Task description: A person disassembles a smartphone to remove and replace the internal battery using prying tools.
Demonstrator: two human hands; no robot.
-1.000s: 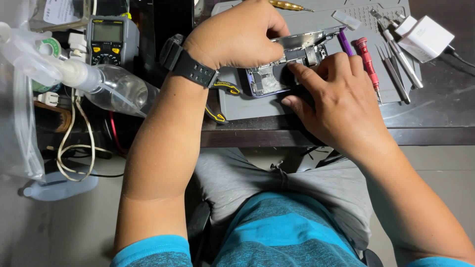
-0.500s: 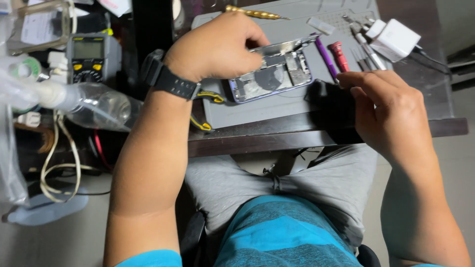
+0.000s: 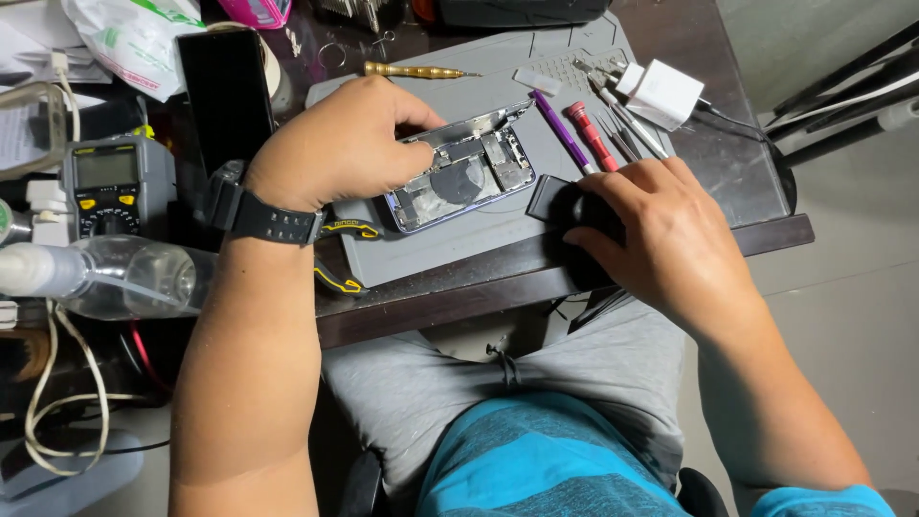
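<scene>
Two bare hands work over a grey work mat [image 3: 450, 254] that lies on a dark tabletop [image 3: 737, 182]. The left hand [image 3: 335, 144], with a black wristwatch [image 3: 263, 218] on its wrist, is curled down over the far left end of an opened phone [image 3: 464, 172], its fingers closed on the edge of the body and pinning it to the mat. The phone lies tilted near the middle of the mat, its inner parts facing up and a thin frame raised along its far side.

The right hand [image 3: 661, 230] rests on a black object [image 3: 565, 213] at the near right edge of the mat, just right of the phone, fingers bent over it and gripping it; what the object is cannot be told.

Far of the right hand lie a purple tool [image 3: 560, 129], a red screwdriver [image 3: 592, 134] and metal tweezers [image 3: 627, 124], side by side, with a white charger block [image 3: 662, 94] beyond them. A brass-coloured tool [image 3: 412, 70] lies at the far edge of the mat. To the left stand a multimeter [image 3: 110, 187] and a clear plastic bottle [image 3: 124, 280] lying on its side, with yellow-handled pliers [image 3: 340, 230] partly hidden under the left wrist.
</scene>
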